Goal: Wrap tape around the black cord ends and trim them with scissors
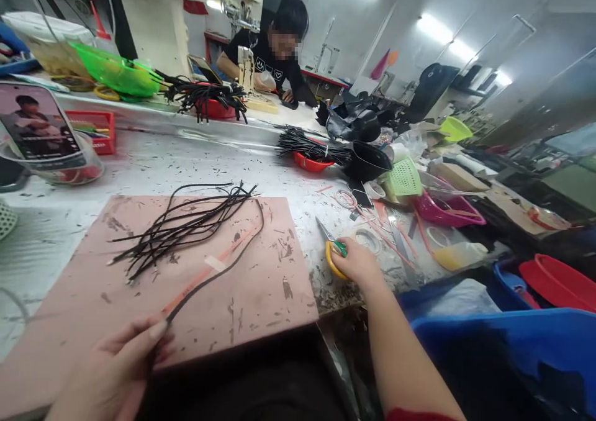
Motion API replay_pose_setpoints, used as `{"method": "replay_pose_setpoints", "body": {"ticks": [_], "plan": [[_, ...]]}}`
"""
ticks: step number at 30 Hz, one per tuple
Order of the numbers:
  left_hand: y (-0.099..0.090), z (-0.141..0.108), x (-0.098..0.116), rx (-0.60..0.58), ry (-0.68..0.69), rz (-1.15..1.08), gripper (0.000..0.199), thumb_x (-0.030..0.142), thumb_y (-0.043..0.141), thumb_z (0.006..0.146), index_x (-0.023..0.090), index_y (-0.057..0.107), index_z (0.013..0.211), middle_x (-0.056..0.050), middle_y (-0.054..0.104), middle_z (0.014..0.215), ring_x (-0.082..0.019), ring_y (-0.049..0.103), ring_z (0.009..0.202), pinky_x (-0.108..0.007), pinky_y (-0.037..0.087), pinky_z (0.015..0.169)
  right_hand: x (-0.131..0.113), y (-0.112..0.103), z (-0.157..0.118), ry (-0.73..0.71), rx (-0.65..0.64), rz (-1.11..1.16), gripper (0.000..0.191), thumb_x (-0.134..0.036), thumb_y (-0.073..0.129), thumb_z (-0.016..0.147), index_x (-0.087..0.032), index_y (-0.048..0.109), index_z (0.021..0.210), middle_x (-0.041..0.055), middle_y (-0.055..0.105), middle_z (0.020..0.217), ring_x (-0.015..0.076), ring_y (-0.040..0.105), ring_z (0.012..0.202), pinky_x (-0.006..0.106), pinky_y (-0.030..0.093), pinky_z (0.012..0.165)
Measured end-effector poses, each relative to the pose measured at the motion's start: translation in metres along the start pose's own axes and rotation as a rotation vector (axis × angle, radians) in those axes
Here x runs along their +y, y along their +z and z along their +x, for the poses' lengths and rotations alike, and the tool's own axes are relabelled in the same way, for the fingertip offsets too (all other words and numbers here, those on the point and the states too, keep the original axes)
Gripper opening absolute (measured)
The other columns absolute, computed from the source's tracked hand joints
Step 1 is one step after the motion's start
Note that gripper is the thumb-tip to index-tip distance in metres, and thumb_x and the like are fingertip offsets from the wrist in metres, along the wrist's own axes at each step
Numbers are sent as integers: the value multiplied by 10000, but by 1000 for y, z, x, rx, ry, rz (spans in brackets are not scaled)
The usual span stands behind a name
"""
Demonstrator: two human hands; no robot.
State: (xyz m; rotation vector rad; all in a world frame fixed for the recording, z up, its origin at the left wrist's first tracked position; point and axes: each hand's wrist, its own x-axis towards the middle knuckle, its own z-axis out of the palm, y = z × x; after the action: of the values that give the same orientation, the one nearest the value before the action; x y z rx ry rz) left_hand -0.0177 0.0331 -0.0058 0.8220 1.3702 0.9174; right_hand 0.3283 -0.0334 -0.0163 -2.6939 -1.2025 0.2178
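Note:
My left hand (135, 353) pinches the near end of a single black cord (223, 271), which curves away over the pink mat (261, 297). Beside that cord an orange strip (193, 281) with a pale piece of tape lies on the mat. A loose bundle of black cords (186, 222) rests at the mat's far part, left of the held cord. To the right of the mat, my right hand (356, 259) is closed on scissors (331, 254) with yellow and green handles; their blades point away and to the left, low over the worktable.
A phone (35, 123) stands at the far left. Red bowls (313, 162) of black cords, a green basket (404, 177) and a magenta basket (449, 210) stand beyond. Tape rolls and orange strips lie right, near a blue bin (512, 325). A person (274, 48) sits across.

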Motion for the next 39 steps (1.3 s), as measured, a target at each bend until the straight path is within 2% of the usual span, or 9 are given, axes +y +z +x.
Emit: {"method": "replay_pose_setpoints", "body": {"ticks": [5, 11, 14, 15, 19, 23, 27, 34, 39], "plan": [[53, -22, 18, -33, -197, -214, 211, 190, 731, 335, 165, 611, 506, 46, 557, 489, -79, 514, 489, -149, 449, 451, 23, -7, 8, -26, 99, 36, 220, -253, 486, 745, -198, 660, 868, 104, 650, 834, 265, 593, 835, 339, 419, 700], [68, -39, -5, -149, -128, -249, 170, 252, 724, 498, 160, 600, 570, 57, 518, 501, -66, 432, 486, -163, 378, 469, 40, -5, 14, -26, 252, 165, 91, -131, 480, 660, -192, 544, 635, 111, 598, 811, 269, 567, 865, 369, 422, 767], [73, -45, -10, -120, -122, -341, 175, 218, 747, 474, 156, 622, 580, 53, 555, 595, -59, 447, 543, -160, 398, 542, 13, 1, -17, -67, 343, 403, 68, -244, 459, 739, -201, 489, 783, 89, 576, 854, 226, 570, 829, 351, 446, 740], [75, -48, -11, -105, -131, -381, 175, 207, 751, 466, 156, 626, 577, 38, 593, 677, -65, 478, 591, -165, 409, 576, -1, 4, -32, -86, 362, 664, 119, -288, 481, 745, -208, 470, 832, 67, 568, 817, 213, 576, 768, 347, 457, 702], [85, -62, -10, -160, -221, -474, 148, 182, 748, 487, 156, 614, 544, -19, 611, 1031, -133, 564, 840, -194, 421, 661, -60, 21, -96, -309, 276, 1229, 172, -256, 564, 716, -244, 403, 659, 10, 479, 770, 182, 551, 724, 352, 454, 695], [87, -73, -10, -284, -261, -503, 149, 169, 722, 524, 157, 573, 520, -37, 592, 1041, -144, 572, 789, -253, 434, 709, -92, 37, -128, -446, 89, 1440, 183, -235, 524, 757, -244, 373, 655, 14, 450, 837, 171, 510, 708, 332, 458, 612], [82, -76, -12, -262, -264, -470, 145, 176, 703, 529, 153, 560, 517, -32, 576, 1039, -136, 552, 754, -258, 427, 688, -95, 43, -130, -620, -56, 1455, 108, -190, 469, 780, -260, 387, 782, 2, 427, 877, 150, 515, 688, 295, 459, 548], [78, -76, -16, -261, -257, -450, 121, 172, 688, 528, 145, 571, 516, -7, 582, 796, -99, 500, 649, -218, 397, 626, -92, 31, -126, -837, 74, 1128, 206, -50, 476, 732, -227, 376, 757, -4, 434, 793, 131, 507, 708, 251, 451, 579], [72, -78, -12, -264, -262, -444, 122, 158, 693, 537, 145, 573, 523, -19, 585, 973, -97, 515, 705, -212, 396, 651, -90, 29, -119, -892, 108, 983, 159, -74, 472, 770, -224, 419, 767, -8, 493, 757, 118, 525, 672, 228, 455, 570]]}}
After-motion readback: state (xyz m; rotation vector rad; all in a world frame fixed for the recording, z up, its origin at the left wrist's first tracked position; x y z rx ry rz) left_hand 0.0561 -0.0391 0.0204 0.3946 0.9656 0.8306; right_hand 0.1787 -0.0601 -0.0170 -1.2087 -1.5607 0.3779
